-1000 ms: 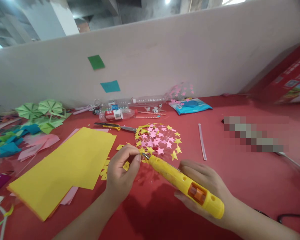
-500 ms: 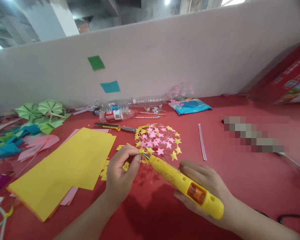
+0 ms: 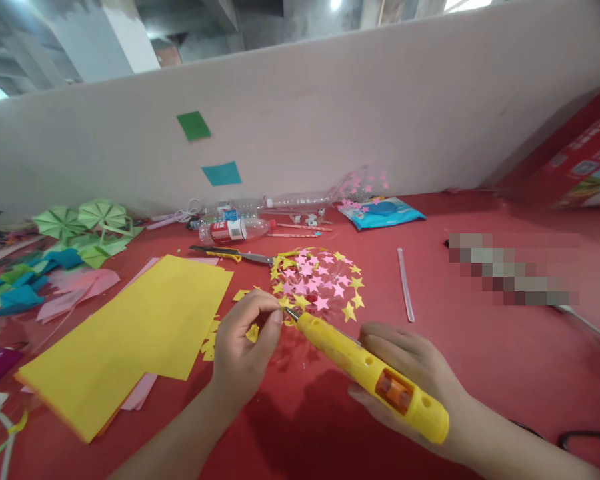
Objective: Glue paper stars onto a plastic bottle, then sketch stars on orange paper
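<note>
My right hand (image 3: pixel 405 360) is wrapped round a yellow hot glue gun (image 3: pixel 350 350), which points up and to the left. Its metal nozzle touches or nearly touches a small yellow paper star (image 3: pixel 285 303) pinched in the fingertips of my left hand (image 3: pixel 247 340); the fingers partly hide this star. Just beyond the nozzle lies a clear plastic piece, round in outline, dotted with pink stars (image 3: pixel 313 285) and with yellow stars (image 3: pixel 357 283) toward its edge. Yellow paper scraps (image 3: pixel 209 340) lie beside my left hand.
Yellow paper sheets (image 3: pixel 145 327) are stacked at left, near green folded paper (image 3: pixel 103 215). Scissors (image 3: pixel 230 254), plastic bottles (image 3: pixel 240 229) and a blue wipes pack (image 3: pixel 383 212) lie toward the white partition (image 3: pixel 305 113). A glue stick (image 3: pixel 405 285) lies on the right.
</note>
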Tool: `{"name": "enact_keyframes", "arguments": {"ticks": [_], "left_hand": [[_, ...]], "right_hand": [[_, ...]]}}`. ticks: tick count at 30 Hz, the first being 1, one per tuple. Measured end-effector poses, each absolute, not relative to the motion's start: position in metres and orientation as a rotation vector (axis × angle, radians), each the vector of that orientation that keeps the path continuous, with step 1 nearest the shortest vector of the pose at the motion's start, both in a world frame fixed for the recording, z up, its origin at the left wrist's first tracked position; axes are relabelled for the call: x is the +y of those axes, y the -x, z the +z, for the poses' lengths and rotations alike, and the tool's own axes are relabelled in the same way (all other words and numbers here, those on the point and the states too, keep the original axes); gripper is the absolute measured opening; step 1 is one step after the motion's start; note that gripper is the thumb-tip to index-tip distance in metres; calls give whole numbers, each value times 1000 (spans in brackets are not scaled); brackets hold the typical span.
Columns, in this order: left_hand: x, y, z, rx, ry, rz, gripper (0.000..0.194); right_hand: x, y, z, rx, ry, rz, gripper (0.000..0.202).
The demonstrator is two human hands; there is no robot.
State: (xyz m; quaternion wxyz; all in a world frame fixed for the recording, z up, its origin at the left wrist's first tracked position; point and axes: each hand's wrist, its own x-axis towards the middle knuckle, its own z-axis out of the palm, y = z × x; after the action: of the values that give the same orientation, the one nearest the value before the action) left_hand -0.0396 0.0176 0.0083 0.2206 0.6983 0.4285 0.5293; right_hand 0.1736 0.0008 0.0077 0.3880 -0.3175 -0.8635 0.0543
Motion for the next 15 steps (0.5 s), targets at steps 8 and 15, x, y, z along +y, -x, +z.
{"name": "enact_keyframes", "arguments": {"ticks": [8,15], "left_hand": [[17,41,11,1166,-1952,1512,18],[18,44,11,1157,-1876,1584,17]], "right_hand": [[1,-174,11,-2207,802,128,30],[2,-177,2,-2181,746,185,28]]}}
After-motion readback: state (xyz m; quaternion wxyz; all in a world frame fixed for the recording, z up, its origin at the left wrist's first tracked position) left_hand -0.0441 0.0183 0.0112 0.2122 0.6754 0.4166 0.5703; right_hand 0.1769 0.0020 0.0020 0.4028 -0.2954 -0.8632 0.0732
